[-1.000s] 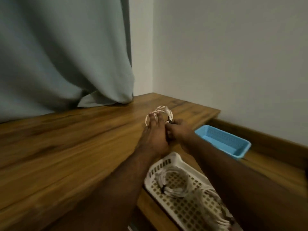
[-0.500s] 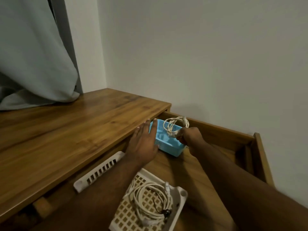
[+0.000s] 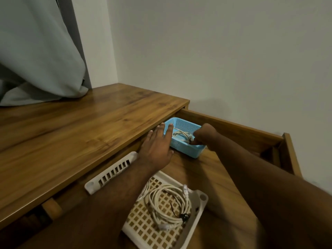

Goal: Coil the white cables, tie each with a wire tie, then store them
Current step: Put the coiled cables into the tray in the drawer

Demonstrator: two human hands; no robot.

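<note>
A person's right hand (image 3: pixel 203 136) lowers a small coiled white cable (image 3: pixel 181 135) into a blue basket (image 3: pixel 186 152) inside an open wooden drawer (image 3: pixel 233 123). Its fingers appear to pinch the coil, though blur makes the grip uncertain. The left hand (image 3: pixel 156 148), fingers straight, braces the basket's near wall. A larger tied coil (image 3: pixel 168 207) lies in a white tray (image 3: pixel 201 200) nearby. Released carelessly, the small coil could spring loose or snag the basket's mesh.

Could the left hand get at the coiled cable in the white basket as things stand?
Probably yes. The left hand lies open by the blue basket, holding nothing, and the coiled cable sits uncovered in the white basket, just below its forearm.
</note>
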